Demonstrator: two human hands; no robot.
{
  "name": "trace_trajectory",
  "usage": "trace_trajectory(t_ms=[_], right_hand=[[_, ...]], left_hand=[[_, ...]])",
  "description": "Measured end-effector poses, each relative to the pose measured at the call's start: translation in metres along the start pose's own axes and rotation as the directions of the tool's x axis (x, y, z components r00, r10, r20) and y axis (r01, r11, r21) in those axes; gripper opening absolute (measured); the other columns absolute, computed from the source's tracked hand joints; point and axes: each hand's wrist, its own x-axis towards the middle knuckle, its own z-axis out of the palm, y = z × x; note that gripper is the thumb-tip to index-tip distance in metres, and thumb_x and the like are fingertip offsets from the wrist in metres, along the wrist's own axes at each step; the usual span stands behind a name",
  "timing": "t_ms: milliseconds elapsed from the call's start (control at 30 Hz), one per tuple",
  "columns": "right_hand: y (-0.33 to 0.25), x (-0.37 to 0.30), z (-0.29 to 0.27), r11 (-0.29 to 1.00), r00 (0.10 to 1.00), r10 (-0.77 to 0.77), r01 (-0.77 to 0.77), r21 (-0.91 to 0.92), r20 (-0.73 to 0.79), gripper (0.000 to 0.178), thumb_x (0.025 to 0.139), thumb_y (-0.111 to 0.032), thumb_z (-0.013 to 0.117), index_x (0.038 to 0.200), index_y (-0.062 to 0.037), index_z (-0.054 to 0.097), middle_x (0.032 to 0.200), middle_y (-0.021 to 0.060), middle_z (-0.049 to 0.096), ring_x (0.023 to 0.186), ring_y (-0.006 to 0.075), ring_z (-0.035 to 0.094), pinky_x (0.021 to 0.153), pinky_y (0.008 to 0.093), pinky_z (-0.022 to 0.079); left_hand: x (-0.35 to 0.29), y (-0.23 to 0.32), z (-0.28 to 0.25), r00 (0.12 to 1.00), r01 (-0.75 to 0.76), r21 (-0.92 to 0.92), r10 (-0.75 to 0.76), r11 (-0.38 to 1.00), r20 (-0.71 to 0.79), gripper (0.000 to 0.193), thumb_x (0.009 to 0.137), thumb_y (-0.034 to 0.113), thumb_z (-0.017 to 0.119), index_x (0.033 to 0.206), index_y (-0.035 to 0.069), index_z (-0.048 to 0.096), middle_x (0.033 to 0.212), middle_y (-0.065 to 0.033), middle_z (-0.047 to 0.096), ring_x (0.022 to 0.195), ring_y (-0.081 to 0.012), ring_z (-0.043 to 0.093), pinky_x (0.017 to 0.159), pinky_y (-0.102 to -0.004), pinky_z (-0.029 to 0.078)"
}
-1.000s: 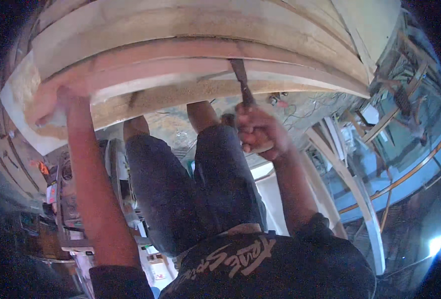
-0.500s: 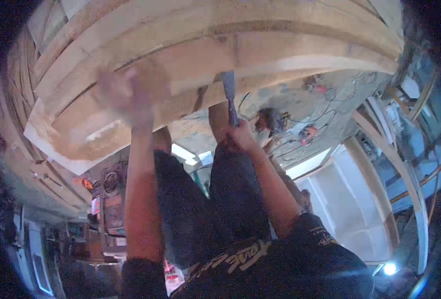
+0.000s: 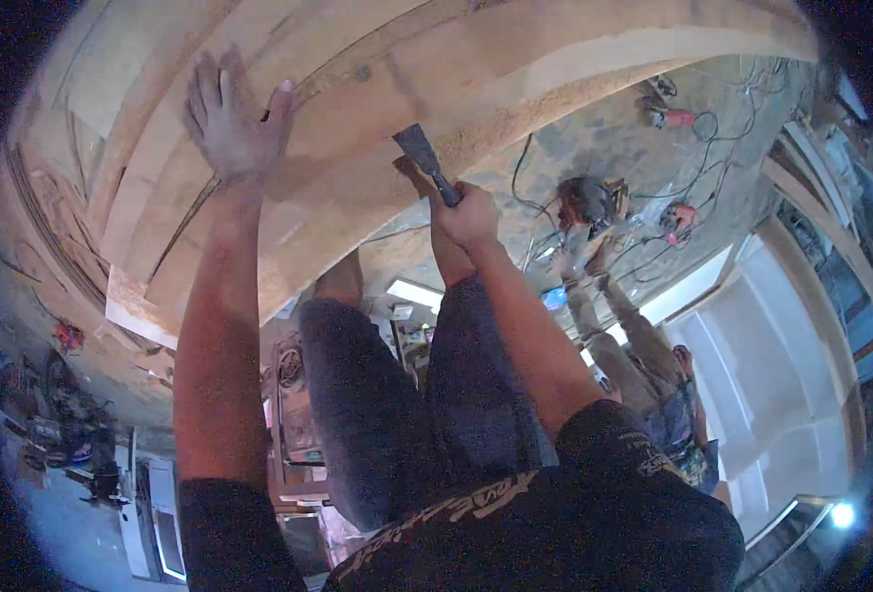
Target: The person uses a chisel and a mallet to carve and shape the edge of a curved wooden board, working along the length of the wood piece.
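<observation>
Two bare hands work against a curved wooden structure (image 3: 515,89) that arcs across the upper half of the view. At about eleven o'clock, the left hand (image 3: 231,123) lies flat on the pale wood, fingers spread and palm down, gripping nothing. Near the centre, toward twelve o'clock, the right hand (image 3: 468,212) is closed in a fist around the dark handle of a chisel (image 3: 426,163). The tool's long axis runs from the fist up and to the left, roughly toward eleven o'clock, and its broad flat blade points that way, with the edge meeting the lower band of the wood just beside a rough, chipped patch. Both forearms rise from the lower edge, and the person's knees in dark shorts (image 3: 407,395) sit between them.

Below, at about two o'clock, power tools (image 3: 589,197) and tangled cables (image 3: 713,128) lie scattered on a speckled floor (image 3: 614,118). A second person (image 3: 653,375) stands at about four o'clock, near pale upright panels (image 3: 752,375). At eight o'clock, small items crowd a cluttered surface (image 3: 51,414); no container's contents can be made out.
</observation>
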Motion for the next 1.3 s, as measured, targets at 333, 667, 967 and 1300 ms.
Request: trace_trajectory(t_ms=[333, 667, 967, 1300], right_hand=[[0.01, 0.005, 0.013, 0.987, 0.994, -0.04, 0.056, 0.154, -0.102, 0.035, 0.075, -0.028, 0.071, 0.101, -0.0046, 0.072, 0.088, 0.0245, 0.072, 0.087, 0.0452, 0.071, 0.081, 0.0525, 0.057], [0.011, 0.012, 0.015, 0.992, 0.999, -0.028, 0.032, 0.121, -0.036, 0.039, 0.068, -0.029, 0.072, 0.102, -0.0103, 0.072, 0.086, 0.0234, 0.073, 0.088, 0.0447, 0.071, 0.084, 0.0527, 0.057], [0.028, 0.022, 0.029, 0.985, 0.993, -0.114, 0.119, 0.127, -0.043, 0.035, 0.07, -0.033, 0.072, 0.087, -0.0021, 0.072, 0.083, 0.0267, 0.071, 0.086, 0.0471, 0.07, 0.08, 0.0524, 0.057], [0.039, 0.031, 0.037, 0.993, 0.993, -0.115, 0.114, 0.019, 0.037, 0.04, 0.071, -0.039, 0.074, 0.088, -0.0025, 0.072, 0.081, 0.0277, 0.07, 0.083, 0.0471, 0.07, 0.076, 0.0521, 0.057]], left_hand=[[0.0, -0.019, 0.016, 0.973, -0.224, 0.0, 0.223, 0.975, -0.062, 0.081, 0.089, 0.059, 0.069, 0.151, 0.01, 0.05, 0.157, -0.0222, 0.044, 0.149, -0.0371, 0.035, 0.122, -0.0548, 0.023], [0.004, -0.01, 0.003, 0.993, -0.116, 0.003, 0.116, 0.993, -0.014, 0.086, 0.087, 0.055, 0.071, 0.155, 0.01, 0.044, 0.16, -0.0228, 0.039, 0.149, -0.0447, 0.032, 0.121, -0.0583, 0.022], [0.002, -0.006, 0.0, 0.995, -0.007, -0.024, 0.01, 1.0, 0.098, 0.091, 0.086, 0.058, 0.07, 0.158, 0.011, 0.039, 0.165, -0.0225, 0.031, 0.154, -0.0433, 0.021, 0.12, -0.0626, 0.017], [0.001, -0.011, -0.001, 0.99, -0.004, -0.007, 0.005, 1.0, 0.14, 0.094, 0.087, 0.061, 0.068, 0.16, 0.012, 0.034, 0.168, -0.0243, 0.021, 0.155, -0.0431, 0.017, 0.121, -0.0639, 0.012]])
